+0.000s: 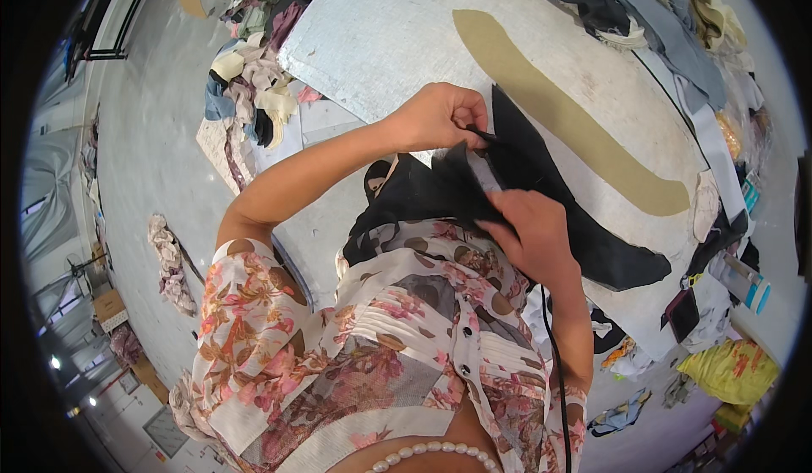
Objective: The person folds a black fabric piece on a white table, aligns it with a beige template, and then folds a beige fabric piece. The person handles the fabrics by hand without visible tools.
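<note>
Black fabric (537, 160) lies partly on the pale table and partly across my lap. My left hand (441, 116) pinches an edge of it between thumb and fingers. Below and to the right, my right hand (534, 226) is closed on another part of the same cloth, its fingertips slightly blurred. Between the hands the cloth is folded, and a greyish strip shows inside the fold. Beyond it on the table lies a long, curved olive-tan pattern piece (571, 114), apart from both hands.
The pale table (381, 42) spreads out ahead of me. Fabric scraps (254, 76) are heaped past its left edge. More cloth (651, 25) lines the far right. A dark phone (680, 315) and a yellow bag (729, 371) are at the right. A dark cord (556, 363) hangs by my right arm.
</note>
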The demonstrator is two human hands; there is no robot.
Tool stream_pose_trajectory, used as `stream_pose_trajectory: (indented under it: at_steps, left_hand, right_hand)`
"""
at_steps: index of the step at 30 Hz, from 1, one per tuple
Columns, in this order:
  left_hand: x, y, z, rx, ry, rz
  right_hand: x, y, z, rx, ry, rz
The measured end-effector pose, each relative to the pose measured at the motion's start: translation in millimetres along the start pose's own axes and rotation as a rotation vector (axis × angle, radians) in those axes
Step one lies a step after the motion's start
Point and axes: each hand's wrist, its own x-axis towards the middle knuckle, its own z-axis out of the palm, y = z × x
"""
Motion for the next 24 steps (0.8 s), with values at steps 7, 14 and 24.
stream_pose_trajectory:
  at_steps: [7, 14, 24]
  left_hand:
    - [5, -17, -9, -0.32, -0.052, -0.006]
    - [0, -13, -8, -0.046, 0.059, 0.062]
    - [-7, 16, -17, 0.158, 0.136, 0.218]
  right_hand:
    - [20, 24, 9, -0.112, 0.12, 0.207]
    - [29, 24, 4, -0.24, 0.161, 0.272]
    - [22, 24, -1, -0.212, 0.102, 0.17]
